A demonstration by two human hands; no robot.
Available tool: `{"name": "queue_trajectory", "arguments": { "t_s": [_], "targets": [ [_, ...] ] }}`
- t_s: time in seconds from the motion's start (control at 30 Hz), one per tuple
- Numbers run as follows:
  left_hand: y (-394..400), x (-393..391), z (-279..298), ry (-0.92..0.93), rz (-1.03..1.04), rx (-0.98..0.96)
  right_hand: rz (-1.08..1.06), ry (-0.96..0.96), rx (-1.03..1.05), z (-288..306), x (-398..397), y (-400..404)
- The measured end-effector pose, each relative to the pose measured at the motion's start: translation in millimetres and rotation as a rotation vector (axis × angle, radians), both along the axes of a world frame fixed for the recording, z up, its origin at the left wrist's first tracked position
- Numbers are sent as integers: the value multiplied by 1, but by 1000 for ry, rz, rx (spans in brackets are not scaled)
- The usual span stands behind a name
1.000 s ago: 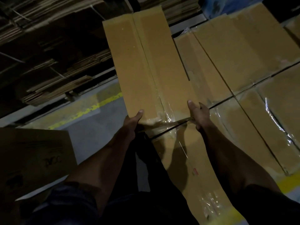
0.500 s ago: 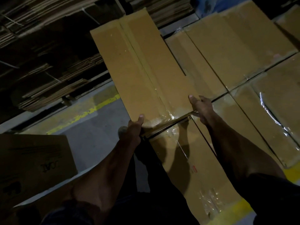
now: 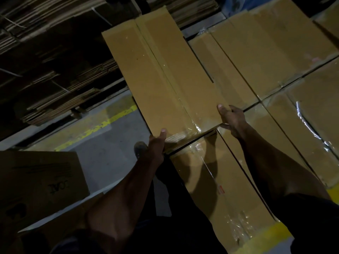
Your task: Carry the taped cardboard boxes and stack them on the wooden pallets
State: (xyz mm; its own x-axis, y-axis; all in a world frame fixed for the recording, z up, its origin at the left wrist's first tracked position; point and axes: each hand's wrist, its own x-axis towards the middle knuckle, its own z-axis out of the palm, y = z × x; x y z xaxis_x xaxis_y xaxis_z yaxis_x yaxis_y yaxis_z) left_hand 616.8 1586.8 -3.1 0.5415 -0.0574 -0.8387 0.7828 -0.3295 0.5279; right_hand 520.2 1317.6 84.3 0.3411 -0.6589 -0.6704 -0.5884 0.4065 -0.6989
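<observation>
Brown corrugated card, sealed down its middle with a strip of clear glossy tape: that is the long narrow cardboard box in both hands, running from centre frame up toward 12 o'clock. It sits partly over the layer of taped brown boxes already laid side by side, while its left side hangs out over the grey concrete floor. I judge it is being lined up with its neighbours before it is let go.

At the near left corner, the left hand grips with the thumb on top and the fingers hidden underneath, so the weight rests on them. Over at the near right corner, the right hand clasps the box the same way, thumb lying on the lid. Holding the two near corners probably lets the person steer the far end.

Another long taped box lies below the hands toward 5 o'clock (its tape is wrinkled and shiny). Crossing the floor at 9 o'clock is a worn yellow painted line. Bundles of flattened cardboard sheets fill 10 o'clock, and a dark printed carton stands at 8 o'clock. No wooden pallet is visible beneath the stack.
</observation>
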Motion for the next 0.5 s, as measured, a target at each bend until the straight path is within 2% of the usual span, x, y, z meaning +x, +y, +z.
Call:
{"name": "queue_trajectory", "arguments": {
  "t_s": [0.1, 0.13, 0.2, 0.3, 0.43, 0.5],
  "targets": [
    [-13, -9, 74, -1, -12, -65, -1, -3, -9, -2, -3, -4],
    [-14, -12, 82, 15, -10, -101, -2, 0, -9, -3, -5, -4],
    [-13, -18, 78, 26, 12, -46, 8, -8, -12, -4, -9, -3],
    [-7, -21, 23, 38, 56, 20, 11, -6, -28, -4, -12, -2],
    [-16, -20, 75, 42, 48, 26, 17, 3, -23, -3, -11, -1],
    [-16, -20, 77, 57, 50, 10, 9, -9, -31, -3, -11, 0]
  ]
}}
